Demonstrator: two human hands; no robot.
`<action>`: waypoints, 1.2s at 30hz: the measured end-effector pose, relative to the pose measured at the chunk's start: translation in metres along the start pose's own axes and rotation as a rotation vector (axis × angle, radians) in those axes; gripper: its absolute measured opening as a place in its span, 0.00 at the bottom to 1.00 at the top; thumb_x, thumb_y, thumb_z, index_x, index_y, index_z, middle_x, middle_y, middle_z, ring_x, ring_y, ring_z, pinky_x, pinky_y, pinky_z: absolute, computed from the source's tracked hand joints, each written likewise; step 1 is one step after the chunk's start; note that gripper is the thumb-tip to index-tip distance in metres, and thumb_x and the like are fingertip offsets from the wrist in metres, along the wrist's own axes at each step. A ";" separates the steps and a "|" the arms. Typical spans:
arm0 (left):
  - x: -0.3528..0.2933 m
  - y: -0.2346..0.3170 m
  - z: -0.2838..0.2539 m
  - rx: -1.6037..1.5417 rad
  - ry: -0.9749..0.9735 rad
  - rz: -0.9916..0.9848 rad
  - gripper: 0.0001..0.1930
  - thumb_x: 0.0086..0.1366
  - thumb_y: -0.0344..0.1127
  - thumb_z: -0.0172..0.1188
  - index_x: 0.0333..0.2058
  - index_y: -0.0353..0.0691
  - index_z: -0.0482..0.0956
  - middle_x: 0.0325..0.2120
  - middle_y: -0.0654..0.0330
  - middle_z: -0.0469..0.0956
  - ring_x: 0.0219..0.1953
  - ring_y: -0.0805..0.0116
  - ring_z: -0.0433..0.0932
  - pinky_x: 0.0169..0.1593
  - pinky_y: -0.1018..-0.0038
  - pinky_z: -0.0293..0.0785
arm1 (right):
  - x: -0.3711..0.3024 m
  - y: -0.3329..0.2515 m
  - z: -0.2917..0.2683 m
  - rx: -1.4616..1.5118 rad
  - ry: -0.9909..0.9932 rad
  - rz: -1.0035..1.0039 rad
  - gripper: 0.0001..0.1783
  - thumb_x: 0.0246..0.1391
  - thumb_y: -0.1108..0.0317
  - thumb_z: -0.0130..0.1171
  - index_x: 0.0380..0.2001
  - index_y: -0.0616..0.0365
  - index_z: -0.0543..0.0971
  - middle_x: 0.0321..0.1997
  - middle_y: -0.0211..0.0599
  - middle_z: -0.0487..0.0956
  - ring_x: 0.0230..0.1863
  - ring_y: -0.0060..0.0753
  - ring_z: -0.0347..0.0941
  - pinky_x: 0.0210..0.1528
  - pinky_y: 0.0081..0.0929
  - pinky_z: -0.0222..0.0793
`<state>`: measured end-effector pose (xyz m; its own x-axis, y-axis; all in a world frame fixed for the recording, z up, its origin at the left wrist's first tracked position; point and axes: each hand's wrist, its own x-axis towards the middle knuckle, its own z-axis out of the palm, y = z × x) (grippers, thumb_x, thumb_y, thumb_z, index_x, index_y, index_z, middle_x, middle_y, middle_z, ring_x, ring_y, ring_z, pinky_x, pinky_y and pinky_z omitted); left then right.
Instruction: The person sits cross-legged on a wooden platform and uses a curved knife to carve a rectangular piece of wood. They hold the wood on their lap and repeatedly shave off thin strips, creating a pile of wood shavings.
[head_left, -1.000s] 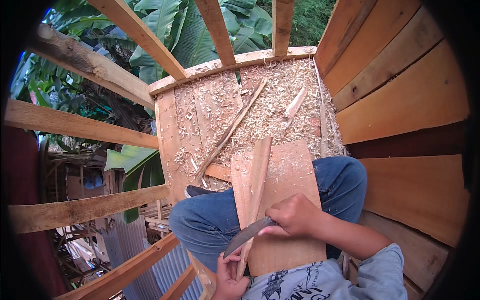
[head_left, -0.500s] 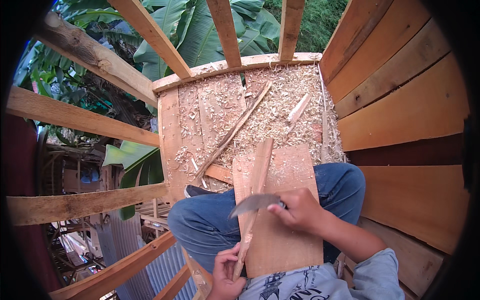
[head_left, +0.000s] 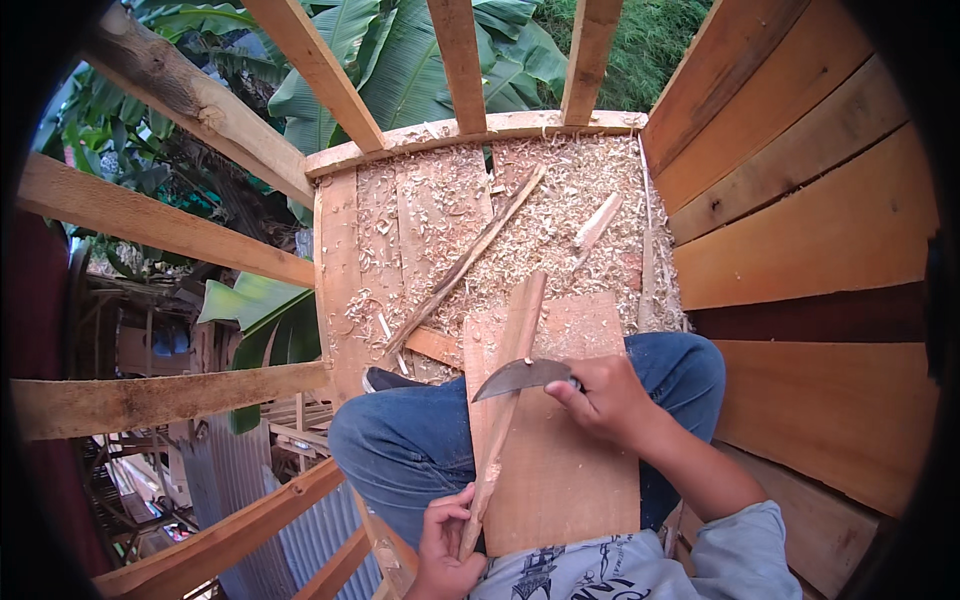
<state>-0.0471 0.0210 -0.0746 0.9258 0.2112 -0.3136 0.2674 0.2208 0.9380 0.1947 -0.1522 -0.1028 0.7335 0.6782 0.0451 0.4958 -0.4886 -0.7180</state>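
Note:
A long wooden stick (head_left: 493, 462) slants across a flat board (head_left: 575, 478) that lies on my lap. Its near end is gripped in my left hand (head_left: 447, 545), close to my belly. The far end rests toward the board's far edge. My right hand (head_left: 608, 398) is closed on the handle of a knife with a broad curved blade (head_left: 520, 377). The blade lies across the stick at about its middle, with a small pale curl of wood at its upper edge. The handle is mostly hidden by my fingers.
Wood shavings (head_left: 570, 200) cover much of the plank floor ahead. A long dark-edged strip (head_left: 465, 265) and a short pale piece of wood (head_left: 598, 222) lie among them. Slatted railings (head_left: 170, 400) stand at left and front, a plank wall (head_left: 800, 230) at right.
The knife and my right hand have moved away from me along the stick, and a small curl of wood now shows at the blade. My left hand keeps its hold.

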 end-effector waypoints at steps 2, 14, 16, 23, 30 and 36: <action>-0.005 -0.005 0.002 -0.100 -0.014 -0.045 0.28 0.43 0.16 0.48 0.47 0.40 0.62 0.61 0.48 0.60 0.67 0.56 0.57 0.68 0.62 0.48 | -0.016 -0.018 0.013 0.037 -0.058 -0.054 0.26 0.55 0.46 0.58 0.18 0.59 0.74 0.15 0.46 0.74 0.19 0.49 0.75 0.21 0.38 0.70; -0.003 -0.002 -0.003 -0.034 0.009 -0.010 0.29 0.39 0.17 0.49 0.46 0.38 0.60 0.56 0.47 0.60 0.65 0.56 0.59 0.68 0.60 0.50 | -0.002 0.002 0.014 0.110 0.076 0.109 0.25 0.57 0.48 0.58 0.18 0.59 0.74 0.14 0.45 0.73 0.17 0.48 0.73 0.21 0.39 0.68; -0.002 0.000 0.003 -0.114 0.039 -0.078 0.28 0.43 0.18 0.51 0.47 0.39 0.63 0.60 0.48 0.60 0.67 0.56 0.57 0.67 0.61 0.49 | 0.005 0.011 0.005 0.038 0.054 0.018 0.25 0.56 0.48 0.59 0.18 0.59 0.75 0.13 0.44 0.73 0.17 0.48 0.74 0.20 0.39 0.68; 0.000 -0.001 0.004 -0.101 0.029 -0.011 0.28 0.43 0.17 0.50 0.47 0.39 0.63 0.59 0.48 0.61 0.66 0.58 0.59 0.64 0.66 0.53 | 0.000 -0.001 0.013 0.067 0.047 -0.022 0.25 0.55 0.47 0.59 0.17 0.58 0.74 0.15 0.44 0.74 0.18 0.47 0.75 0.21 0.37 0.70; -0.008 -0.006 0.001 -0.100 0.032 -0.086 0.29 0.42 0.16 0.49 0.47 0.40 0.62 0.60 0.49 0.60 0.63 0.61 0.61 0.57 0.70 0.62 | -0.011 -0.025 0.015 0.033 -0.171 -0.151 0.26 0.56 0.49 0.59 0.17 0.61 0.74 0.16 0.47 0.73 0.19 0.50 0.74 0.21 0.38 0.68; -0.001 -0.004 0.003 -0.042 -0.006 0.063 0.28 0.44 0.16 0.49 0.48 0.40 0.62 0.61 0.48 0.60 0.63 0.60 0.62 0.59 0.68 0.61 | -0.011 -0.030 0.017 0.103 -0.052 -0.087 0.28 0.58 0.48 0.57 0.16 0.62 0.75 0.15 0.51 0.73 0.20 0.52 0.75 0.23 0.40 0.70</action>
<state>-0.0480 0.0172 -0.0777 0.9419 0.2206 -0.2535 0.1976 0.2466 0.9487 0.1637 -0.1359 -0.0933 0.6635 0.7443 0.0760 0.5041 -0.3698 -0.7805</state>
